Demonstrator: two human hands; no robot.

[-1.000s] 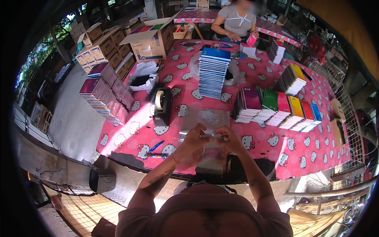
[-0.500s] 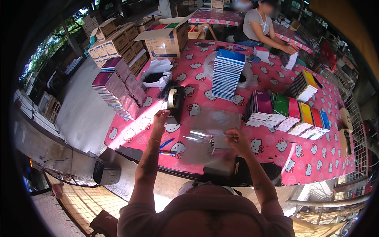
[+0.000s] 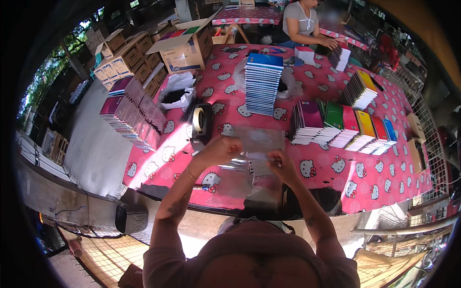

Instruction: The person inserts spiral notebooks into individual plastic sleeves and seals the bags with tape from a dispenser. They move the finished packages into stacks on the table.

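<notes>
In front of me lies a spiral-bound notebook bundle (image 3: 261, 169) in shiny clear plastic (image 3: 259, 137). My left hand (image 3: 224, 149) is over its left side, fingers curled and pinched together; what they hold is too small to tell. At the plastic's right side my right hand (image 3: 282, 165) pinches with thumb and fingers; what is in them I cannot make out. A pale, glossy strip shows between the hands, and I cannot tell whether it is tape or plastic. Just beyond my left hand stands a black tape dispenser (image 3: 205, 126) with a cream roll.
A tall notebook stack (image 3: 263, 84) stands ahead. Purple notebooks (image 3: 132, 113) are piled left, and a colourful notebook row (image 3: 343, 126) lies right. An open carton (image 3: 185, 52) and a white bag (image 3: 177, 91) sit at the far left. Across the table a person (image 3: 302, 24) handles notebooks.
My left hand has moved right from the tape dispenser to the plastic-covered bundle. My right hand stays near the bundle's right side. The whole view has shifted slightly.
</notes>
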